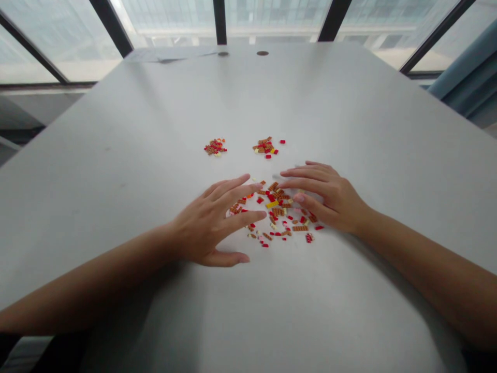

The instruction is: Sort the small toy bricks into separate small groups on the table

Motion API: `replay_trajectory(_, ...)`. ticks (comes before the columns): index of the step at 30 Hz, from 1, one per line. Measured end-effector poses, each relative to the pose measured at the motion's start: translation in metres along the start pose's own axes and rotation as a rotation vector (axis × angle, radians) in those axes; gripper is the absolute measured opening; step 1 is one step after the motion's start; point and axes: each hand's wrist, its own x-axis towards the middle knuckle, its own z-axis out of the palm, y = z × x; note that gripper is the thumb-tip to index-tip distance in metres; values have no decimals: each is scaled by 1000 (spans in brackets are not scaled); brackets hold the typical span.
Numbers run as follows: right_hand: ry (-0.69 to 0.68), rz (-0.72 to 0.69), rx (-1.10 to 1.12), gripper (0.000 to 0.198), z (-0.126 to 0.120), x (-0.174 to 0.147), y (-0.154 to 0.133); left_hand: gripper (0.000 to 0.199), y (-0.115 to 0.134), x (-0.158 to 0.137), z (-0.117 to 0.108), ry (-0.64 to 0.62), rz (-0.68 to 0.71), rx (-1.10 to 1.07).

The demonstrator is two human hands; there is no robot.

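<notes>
A loose spread of small building bricks [278, 211], mostly brown and red with some yellow, cream and pink, lies on the white table between my hands. My left hand [217, 217] is over the left side of the spread, fingers stretched apart, holding nothing. Over the right side is my right hand [326, 194], its fingers extended and no brick seen in it. Both hands hide some of the bricks beneath them. A yellow brick [272, 204] sits near the middle, and a long brown brick [300, 228] lies towards the front right.
Beyond the hands are two small brick piles, a left pile [215, 147] and a right pile [264, 146]. A single red brick [282, 141] lies beside the right one. Paper [166, 56] rests at the table's far edge [303, 45], before the windows.
</notes>
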Motion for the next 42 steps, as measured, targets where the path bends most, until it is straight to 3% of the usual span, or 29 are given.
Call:
replay_trajectory(7,18,-17,-15,32,0,1,-1,64,2,2,1,-97,-42,-41)
replay_trajectory(14,18,5,-19,34,1,1,-2,66,-1,-1,2,-42,-59,-44)
replay_trajectory(22,1,-50,-1,37,-1,0,-1,65,1,1,4,-82,-73,-28)
replay_trajectory(29,-142,-112,-58,45,-1,-1,0,62,-1,0,5,-46,-92,-18)
replay_trajectory(32,-99,-121,-60,45,0,-2,1,62,-1,0,5,-39,-107,-6)
replay_trajectory(36,-17,-75,-79,43,2,-3,4,72,-1,-2,7,-29,-134,28)
replay_trajectory(42,-40,-65,-140,45,2,-3,3,95,1,-1,6,-76,-285,36)
